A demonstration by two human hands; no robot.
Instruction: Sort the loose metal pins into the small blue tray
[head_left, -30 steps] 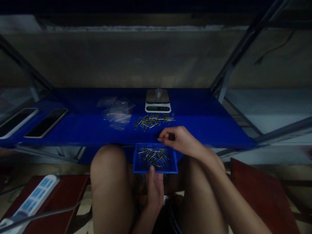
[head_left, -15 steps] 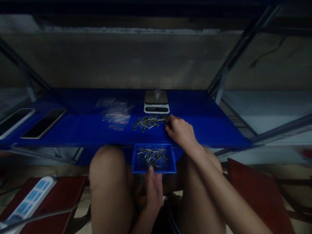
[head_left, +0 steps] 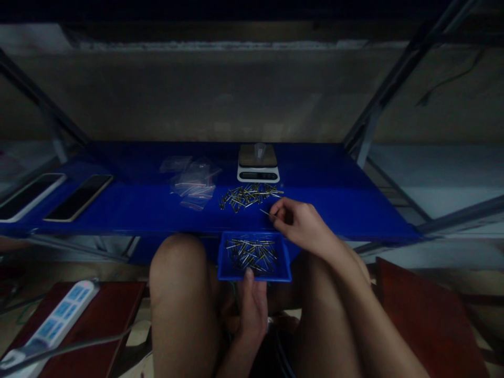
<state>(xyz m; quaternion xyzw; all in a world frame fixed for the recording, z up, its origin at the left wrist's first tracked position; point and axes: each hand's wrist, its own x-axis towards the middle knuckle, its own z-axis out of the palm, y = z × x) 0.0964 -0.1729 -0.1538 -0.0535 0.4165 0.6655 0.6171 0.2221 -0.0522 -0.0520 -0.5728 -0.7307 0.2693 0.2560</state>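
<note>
My left hand (head_left: 254,307) grips the near edge of a shallow blue plastic tray (head_left: 224,274), thumb over the rim and fingers underneath. Many thin, gold and silver metal rods (head_left: 252,254) lie loose inside it; I cannot make out their exact kind. Between thumb and fingertips, my right hand (head_left: 298,220) pinches one thin metal rod (head_left: 264,211), its tip pointing left. This hand is over the front of the blue table, above the tray's far right corner. Behind it a loose pile of similar rods (head_left: 248,196) lies on the tabletop.
A white digital scale (head_left: 259,175) carries a small clear cup (head_left: 259,151). Clear zip bags (head_left: 196,181) lie left of the pile. Two phones (head_left: 81,198) rest farther left. Metal frame posts flank the blue table (head_left: 331,184). A power strip (head_left: 59,315) sits on a stool at lower left.
My right hand has drawn back from the pile's right end toward the tray, and a rod now shows in its fingers. My left hand keeps holding the tray. The view has shifted slightly.
</note>
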